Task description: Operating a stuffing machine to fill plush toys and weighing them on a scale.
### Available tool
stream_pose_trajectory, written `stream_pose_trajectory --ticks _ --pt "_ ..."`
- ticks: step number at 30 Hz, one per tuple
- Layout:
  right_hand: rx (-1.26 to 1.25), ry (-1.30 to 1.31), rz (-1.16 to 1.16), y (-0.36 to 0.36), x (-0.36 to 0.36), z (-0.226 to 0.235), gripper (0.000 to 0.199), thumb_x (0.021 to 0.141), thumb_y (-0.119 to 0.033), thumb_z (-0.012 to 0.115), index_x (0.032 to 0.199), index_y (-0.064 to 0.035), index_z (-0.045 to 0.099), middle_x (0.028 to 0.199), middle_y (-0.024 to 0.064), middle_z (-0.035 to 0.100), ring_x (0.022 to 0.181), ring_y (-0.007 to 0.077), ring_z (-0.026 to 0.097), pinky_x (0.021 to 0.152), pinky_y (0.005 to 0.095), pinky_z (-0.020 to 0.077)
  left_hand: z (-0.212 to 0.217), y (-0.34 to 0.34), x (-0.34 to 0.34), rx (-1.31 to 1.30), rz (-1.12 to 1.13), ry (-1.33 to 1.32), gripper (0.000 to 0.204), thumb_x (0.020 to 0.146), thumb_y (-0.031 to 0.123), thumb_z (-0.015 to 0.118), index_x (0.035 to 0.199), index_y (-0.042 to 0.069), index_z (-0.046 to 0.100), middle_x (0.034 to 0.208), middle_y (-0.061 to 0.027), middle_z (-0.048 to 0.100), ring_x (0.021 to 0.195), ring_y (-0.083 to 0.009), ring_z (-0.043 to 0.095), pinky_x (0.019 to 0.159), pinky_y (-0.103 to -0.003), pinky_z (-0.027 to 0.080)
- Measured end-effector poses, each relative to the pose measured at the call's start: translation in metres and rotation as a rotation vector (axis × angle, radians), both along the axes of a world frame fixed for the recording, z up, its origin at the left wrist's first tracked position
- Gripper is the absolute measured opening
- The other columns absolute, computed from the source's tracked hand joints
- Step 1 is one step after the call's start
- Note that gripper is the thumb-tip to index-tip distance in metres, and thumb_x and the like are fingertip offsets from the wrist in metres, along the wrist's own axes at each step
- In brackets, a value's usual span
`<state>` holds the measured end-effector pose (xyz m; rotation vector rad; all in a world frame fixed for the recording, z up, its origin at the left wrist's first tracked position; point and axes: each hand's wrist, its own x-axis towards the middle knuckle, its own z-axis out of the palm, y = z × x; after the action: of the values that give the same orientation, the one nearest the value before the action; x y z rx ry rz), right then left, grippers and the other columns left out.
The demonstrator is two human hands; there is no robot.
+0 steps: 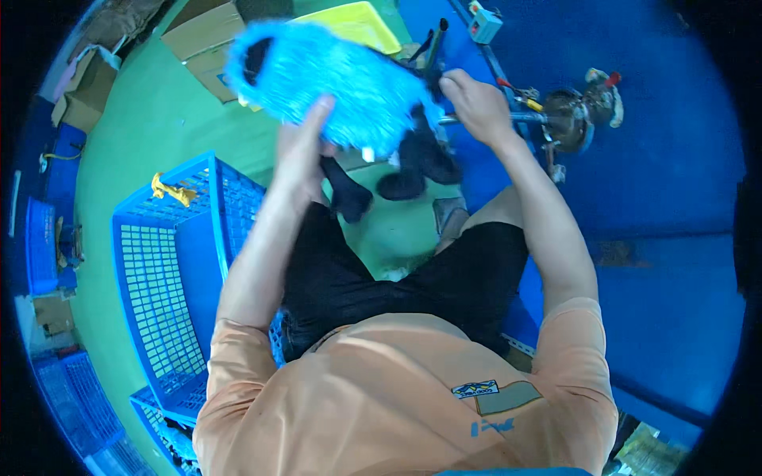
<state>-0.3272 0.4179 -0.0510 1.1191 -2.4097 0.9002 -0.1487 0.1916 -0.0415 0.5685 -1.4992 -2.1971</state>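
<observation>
A fluffy bright blue plush piece [349, 87] is held up ahead of me, smeared by motion. At its upper left is a rounded loop with a dark middle. My left hand [302, 151] grips its lower left edge, thumb lying over the fur. Several dark limb-like pieces [347, 194] hang beneath it. Beside its right edge, my right hand [478, 107] is closed in a fist; what its fingers hold is hidden. A metal tube [516, 117] runs just below that hand, from a round metal fitting [567, 119] toward the plush.
To my left stands an open blue plastic crate [163, 301] with a yellow tie [173, 190] on its rim. A yellow tray [357, 24] and a cardboard box [202, 47] lie beyond the plush. On the right, a large blue panel [667, 182] carries a small light-blue box [484, 25].
</observation>
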Motion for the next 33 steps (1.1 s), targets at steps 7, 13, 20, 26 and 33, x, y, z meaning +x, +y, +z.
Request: stream_pose_trajectory --ticks 7,13,20,26,33 --pt "0.256 0.038 -0.251 0.01 0.002 0.011 0.042 0.101 -0.045 0.049 0.082 -0.0094 0.063 0.07 0.0112 0.069 0.061 0.0396 0.063 0.054 0.0473 0.0447 0.053 -0.144 -0.054 0.274 -0.073 0.443 0.034 0.1 0.037 0.063 0.102 0.004 0.057 0.076 -0.0052 0.057 0.054 -0.0096 0.046 0.05 -0.022 0.042" --pt "0.237 0.087 -0.262 0.01 0.002 0.007 0.04 0.1 -0.043 0.05 0.081 -0.0096 0.062 0.068 0.0118 0.069 0.059 0.039 0.062 0.054 0.0475 0.0447 -0.005 -0.147 -0.108 0.148 0.062 0.234 0.027 0.101 0.03 0.059 0.106 0.003 0.058 0.079 -0.0064 0.059 0.061 -0.0119 0.051 0.055 -0.024 0.045" --pt "0.262 0.073 -0.276 0.011 0.002 0.009 0.041 0.101 -0.043 0.048 0.08 -0.0097 0.061 0.068 0.0127 0.068 0.061 0.0409 0.062 0.056 0.0494 0.0455 -0.087 -0.083 -0.087 -0.073 0.262 -0.023 0.028 0.1 0.023 0.056 0.117 0.001 0.06 0.082 -0.0044 0.062 0.07 -0.0125 0.056 0.061 -0.025 0.046" --pt "0.335 -0.008 -0.277 0.013 0.0 0.009 0.045 0.102 -0.046 0.044 0.082 -0.0091 0.061 0.072 0.0146 0.069 0.067 0.0435 0.062 0.061 0.0518 0.0463 -0.164 -0.036 -0.007 -0.314 -0.008 -0.205 0.037 0.096 0.024 0.057 0.121 -0.003 0.062 0.101 -0.0116 0.064 0.079 -0.0169 0.06 0.072 -0.027 0.05" --pt "0.36 -0.095 -0.283 0.014 -0.001 0.004 0.048 0.103 -0.048 0.04 0.084 -0.0085 0.06 0.075 0.016 0.069 0.071 0.0452 0.062 0.064 0.0534 0.0458 -0.141 -0.03 0.011 -0.02 0.232 -0.155 0.03 0.1 0.024 0.059 0.114 -0.002 0.061 0.094 -0.0104 0.065 0.074 -0.0149 0.062 0.065 -0.026 0.052"
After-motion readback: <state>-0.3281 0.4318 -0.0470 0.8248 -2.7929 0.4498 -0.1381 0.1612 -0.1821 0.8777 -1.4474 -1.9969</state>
